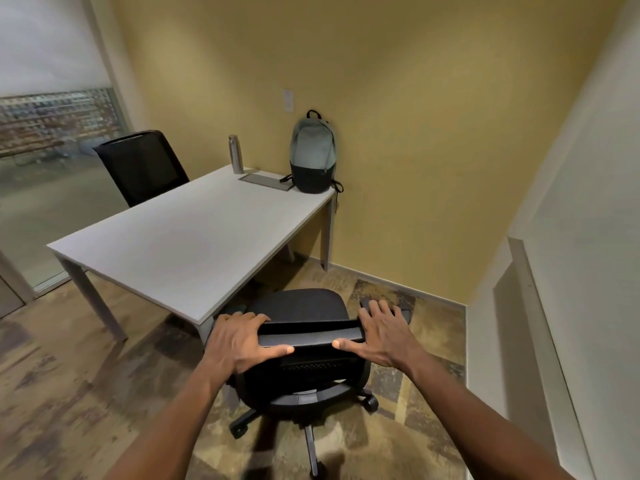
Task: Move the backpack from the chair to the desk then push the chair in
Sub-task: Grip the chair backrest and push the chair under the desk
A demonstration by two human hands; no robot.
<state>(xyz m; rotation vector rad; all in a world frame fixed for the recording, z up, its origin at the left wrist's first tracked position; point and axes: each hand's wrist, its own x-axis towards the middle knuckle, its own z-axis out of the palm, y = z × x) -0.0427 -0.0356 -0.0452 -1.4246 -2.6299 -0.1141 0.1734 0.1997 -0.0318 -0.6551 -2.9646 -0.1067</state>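
Note:
The grey-green and black backpack [313, 155] stands upright on the far right corner of the white desk [180, 251], leaning against the yellow wall. A black wheeled office chair [304, 303] sits at the desk's near right corner, its seat bare and partly beside the desk edge. My left hand [239, 341] grips the left end of the chair's backrest top, fingers over it and thumb on the near side. My right hand [384, 332] holds the right end, fingers spread over the top, thumb pressed on the near face.
A metal bottle [235, 154] and a grey flat panel [266, 181] lie on the desk's far end. A second black chair [143, 166] stands behind the desk on the left. A white wall [554, 271] closes the right side; glass panels are at the left.

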